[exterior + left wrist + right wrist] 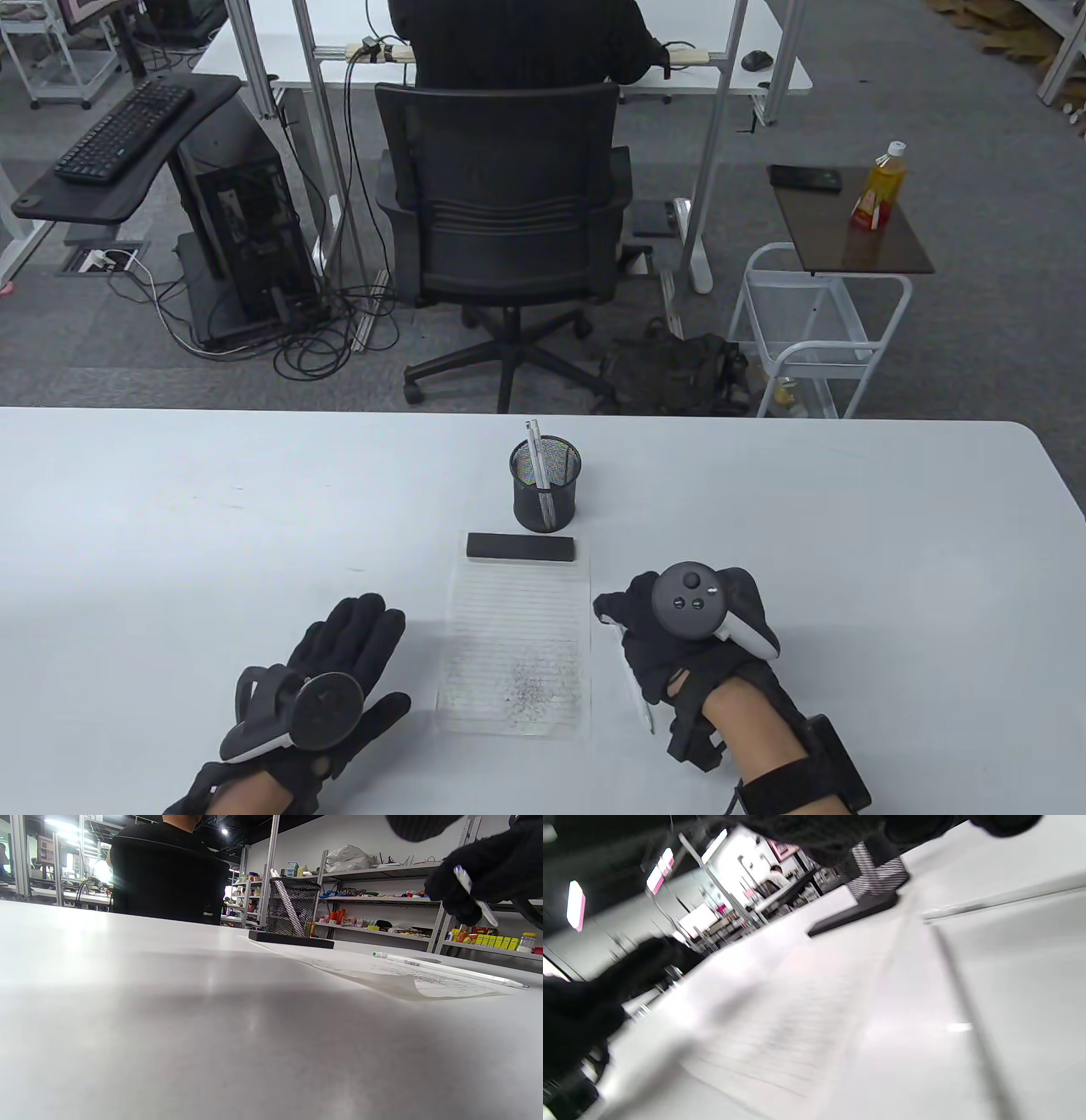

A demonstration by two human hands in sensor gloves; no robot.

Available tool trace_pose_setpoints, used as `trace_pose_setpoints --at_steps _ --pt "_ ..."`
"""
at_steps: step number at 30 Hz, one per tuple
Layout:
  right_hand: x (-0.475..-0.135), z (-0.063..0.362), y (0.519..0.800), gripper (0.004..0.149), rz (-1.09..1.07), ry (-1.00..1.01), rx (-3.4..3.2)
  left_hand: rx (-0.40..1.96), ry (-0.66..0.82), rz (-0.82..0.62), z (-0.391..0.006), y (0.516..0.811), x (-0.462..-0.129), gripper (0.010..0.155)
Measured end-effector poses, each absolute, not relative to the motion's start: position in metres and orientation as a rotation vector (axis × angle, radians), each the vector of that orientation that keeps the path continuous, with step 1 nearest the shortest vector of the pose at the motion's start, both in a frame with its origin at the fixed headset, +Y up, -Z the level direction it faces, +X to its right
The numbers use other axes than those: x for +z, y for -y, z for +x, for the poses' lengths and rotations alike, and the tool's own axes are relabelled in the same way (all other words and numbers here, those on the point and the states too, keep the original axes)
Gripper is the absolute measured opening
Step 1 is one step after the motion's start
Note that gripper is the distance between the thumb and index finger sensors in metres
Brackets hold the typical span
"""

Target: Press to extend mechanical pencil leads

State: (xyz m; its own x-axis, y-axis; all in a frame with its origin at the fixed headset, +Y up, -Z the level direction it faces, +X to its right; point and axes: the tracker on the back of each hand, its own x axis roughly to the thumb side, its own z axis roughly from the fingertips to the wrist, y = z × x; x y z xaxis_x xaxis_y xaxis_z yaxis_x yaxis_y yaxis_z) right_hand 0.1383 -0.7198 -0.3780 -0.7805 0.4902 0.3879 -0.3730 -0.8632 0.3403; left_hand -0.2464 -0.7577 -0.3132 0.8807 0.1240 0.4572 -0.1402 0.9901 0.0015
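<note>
White pencil (475, 895) is gripped in your right hand (679, 628), 3 o'clock of the paper (517, 645); your left hand (331, 671) lies flat, released, on the counter (170, 526).

Two mechanical pencils (538, 458) stand in one mesh cup (545, 484); another lies flat (449, 969), seemingly one more held (475, 895); one paper sheet (517, 645), one black block (521, 547).

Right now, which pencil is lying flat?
The green-capped pencil by the paper; one is in the right hand, two stand in the cup.
</note>
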Motion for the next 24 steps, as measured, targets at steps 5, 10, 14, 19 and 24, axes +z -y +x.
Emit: trace_pose_setpoints --at_steps 5,10,14,19,24 --pt "-0.375 0.141 0.733 0.056 0.758 -0.349 2.897 0.137 0.472 0.029 -0.246 0.758 -0.313 0.088" --pt "-0.379 0.14 0.751 0.051 0.799 -0.359 3.056 0.138 0.471 0.026 -0.246 0.758 -0.313 0.088" --pt "-0.382 0.141 0.761 0.047 0.844 -0.326 3.128 0.138 0.469 0.029 -0.247 0.758 -0.313 0.088" --pt "-0.382 0.141 0.763 0.046 0.873 -0.243 3.154 0.135 0.468 0.025 -0.247 0.759 -0.314 0.088" --pt "-0.38 0.142 0.765 0.043 0.897 -0.206 3.146 0.132 0.468 0.026 -0.247 0.758 -0.314 0.088"
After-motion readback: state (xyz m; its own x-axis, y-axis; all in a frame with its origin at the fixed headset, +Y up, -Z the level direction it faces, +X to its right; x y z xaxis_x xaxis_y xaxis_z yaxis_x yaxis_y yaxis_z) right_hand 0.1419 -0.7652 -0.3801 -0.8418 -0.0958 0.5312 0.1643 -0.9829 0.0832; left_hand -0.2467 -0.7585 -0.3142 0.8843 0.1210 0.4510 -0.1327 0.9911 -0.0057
